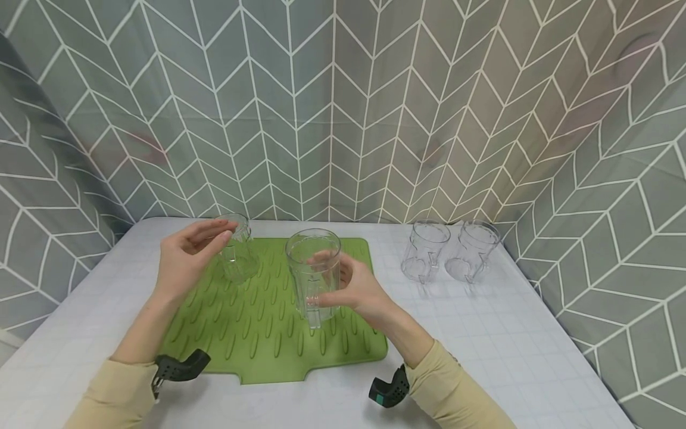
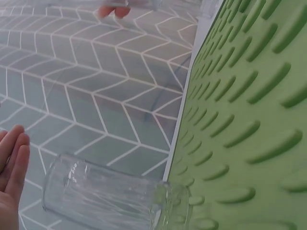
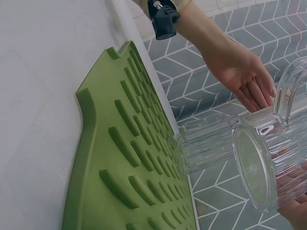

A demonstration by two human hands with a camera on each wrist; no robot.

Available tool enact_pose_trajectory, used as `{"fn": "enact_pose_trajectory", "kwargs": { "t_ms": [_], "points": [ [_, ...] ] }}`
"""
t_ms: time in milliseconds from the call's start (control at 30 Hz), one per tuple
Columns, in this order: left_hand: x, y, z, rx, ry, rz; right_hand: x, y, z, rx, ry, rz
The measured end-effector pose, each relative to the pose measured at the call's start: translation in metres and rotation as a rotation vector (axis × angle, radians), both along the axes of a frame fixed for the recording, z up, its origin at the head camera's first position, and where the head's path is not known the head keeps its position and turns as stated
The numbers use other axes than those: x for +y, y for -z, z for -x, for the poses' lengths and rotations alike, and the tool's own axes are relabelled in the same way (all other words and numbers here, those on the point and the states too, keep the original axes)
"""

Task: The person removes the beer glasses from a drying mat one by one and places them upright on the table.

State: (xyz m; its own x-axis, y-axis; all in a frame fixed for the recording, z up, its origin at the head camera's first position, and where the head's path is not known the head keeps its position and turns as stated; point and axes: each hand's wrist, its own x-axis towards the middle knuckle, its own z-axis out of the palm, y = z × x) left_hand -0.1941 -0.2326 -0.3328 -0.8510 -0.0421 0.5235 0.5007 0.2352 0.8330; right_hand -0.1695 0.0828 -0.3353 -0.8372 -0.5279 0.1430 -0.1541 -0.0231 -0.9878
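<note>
My right hand (image 1: 360, 288) holds a clear mug (image 1: 316, 262) round its side, upright and raised over the green ribbed mat (image 1: 273, 363). In the right wrist view this mug's round base (image 3: 253, 167) is lifted off the mat. My left hand (image 1: 190, 253) hovers beside the rim of a second clear mug (image 1: 239, 262), which stands on the mat's back left part. Seen from the left wrist, the loosely bent fingers (image 2: 18, 163) are apart from that standing mug (image 2: 105, 194), and nothing is in them.
Two more clear mugs, a nearer-in one (image 1: 423, 253) and an outer one (image 1: 471, 253), stand side by side on the white table (image 1: 482, 345) at the right. A patterned curtain (image 1: 332, 107) rises behind the table and along its sides.
</note>
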Motion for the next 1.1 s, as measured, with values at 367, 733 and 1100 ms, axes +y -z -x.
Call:
{"fn": "enact_pose_trajectory", "kwargs": {
  "t_ms": [367, 733, 1100],
  "points": [
    [-0.027, 0.008, 0.015, 0.018, -0.128, -0.291, -0.001, 0.000, 0.000, -0.008, 0.004, 0.007],
    [-0.055, 0.031, 0.023, -0.266, -0.304, -0.071, -0.001, 0.002, 0.001, -0.011, -0.007, 0.011],
    [-0.074, 0.053, 0.029, -0.498, -0.229, 0.133, -0.001, 0.003, 0.002, -0.007, -0.010, 0.010]
  ]
}}
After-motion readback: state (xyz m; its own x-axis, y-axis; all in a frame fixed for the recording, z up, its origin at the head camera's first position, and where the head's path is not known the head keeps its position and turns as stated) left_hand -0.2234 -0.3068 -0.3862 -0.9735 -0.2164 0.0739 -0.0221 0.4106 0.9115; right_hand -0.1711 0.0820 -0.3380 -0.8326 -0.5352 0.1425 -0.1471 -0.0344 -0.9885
